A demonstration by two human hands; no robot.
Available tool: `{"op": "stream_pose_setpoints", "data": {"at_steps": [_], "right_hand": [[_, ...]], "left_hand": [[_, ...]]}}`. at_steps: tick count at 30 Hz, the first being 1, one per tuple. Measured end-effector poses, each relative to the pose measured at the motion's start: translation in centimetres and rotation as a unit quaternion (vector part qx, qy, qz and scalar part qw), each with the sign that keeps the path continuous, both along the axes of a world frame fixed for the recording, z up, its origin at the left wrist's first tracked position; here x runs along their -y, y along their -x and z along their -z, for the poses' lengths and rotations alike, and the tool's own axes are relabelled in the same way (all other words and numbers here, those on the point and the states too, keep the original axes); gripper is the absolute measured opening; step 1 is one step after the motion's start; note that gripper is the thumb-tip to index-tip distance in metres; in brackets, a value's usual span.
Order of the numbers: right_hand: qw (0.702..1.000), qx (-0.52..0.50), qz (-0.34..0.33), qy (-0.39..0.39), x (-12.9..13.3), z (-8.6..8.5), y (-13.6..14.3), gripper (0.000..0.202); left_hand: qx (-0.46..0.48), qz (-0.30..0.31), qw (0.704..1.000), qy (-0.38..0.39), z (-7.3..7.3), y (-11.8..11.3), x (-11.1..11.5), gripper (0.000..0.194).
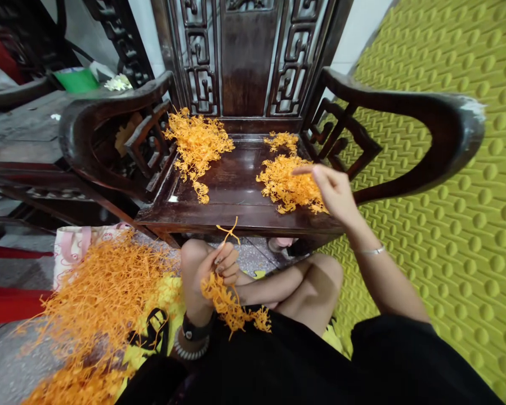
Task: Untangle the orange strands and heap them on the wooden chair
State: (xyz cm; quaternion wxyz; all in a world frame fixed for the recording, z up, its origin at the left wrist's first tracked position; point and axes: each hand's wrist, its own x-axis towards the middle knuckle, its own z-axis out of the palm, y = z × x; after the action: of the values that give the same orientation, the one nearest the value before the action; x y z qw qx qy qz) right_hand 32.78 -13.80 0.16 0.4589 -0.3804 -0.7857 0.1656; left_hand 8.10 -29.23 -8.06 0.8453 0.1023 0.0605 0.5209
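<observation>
Low in the middle, my left hand (221, 264) is closed, pinching a thin orange branched plastic piece (229, 230) upright between thumb and fingertips. A chain of curly orange pieces (227, 304) hangs from the same hand over my lap. My right hand (335, 191) is over the right-hand heap of orange pieces (289, 183) on the chair seat, index finger stretched out to the left and the other fingers curled. Nothing shows in it. A second orange heap (200, 143) lies on the left of the seat.
The dark carved wooden chair (240, 216) faces me, an armrest on each side. On the floor at left lies a big loose mound of orange pieces (104, 292) by a white and pink bag (67, 253). Yellow-green bumpy matting (459, 236) covers the right side. A green container (76, 80) stands upper left.
</observation>
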Motion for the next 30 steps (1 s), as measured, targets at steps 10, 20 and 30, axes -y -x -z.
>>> {"op": "stream_pose_setpoints", "data": {"at_steps": [10,20,30], "right_hand": [[0.803,-0.206,-0.405,0.386,10.1,8.3,6.3,0.066],[0.917,-0.118,-0.265,0.273,13.4,9.8,8.4,0.076],[0.794,-0.302,-0.137,0.511,13.5,10.1,7.4,0.028]], "left_hand": [[-0.091,-0.171,0.98,-0.051,-0.9,-2.4,-1.4,0.023],[-0.509,-0.329,0.781,-0.15,0.9,-1.5,0.1,0.027],[-0.582,-0.353,0.706,-0.197,2.0,0.2,-0.3,0.032]]}}
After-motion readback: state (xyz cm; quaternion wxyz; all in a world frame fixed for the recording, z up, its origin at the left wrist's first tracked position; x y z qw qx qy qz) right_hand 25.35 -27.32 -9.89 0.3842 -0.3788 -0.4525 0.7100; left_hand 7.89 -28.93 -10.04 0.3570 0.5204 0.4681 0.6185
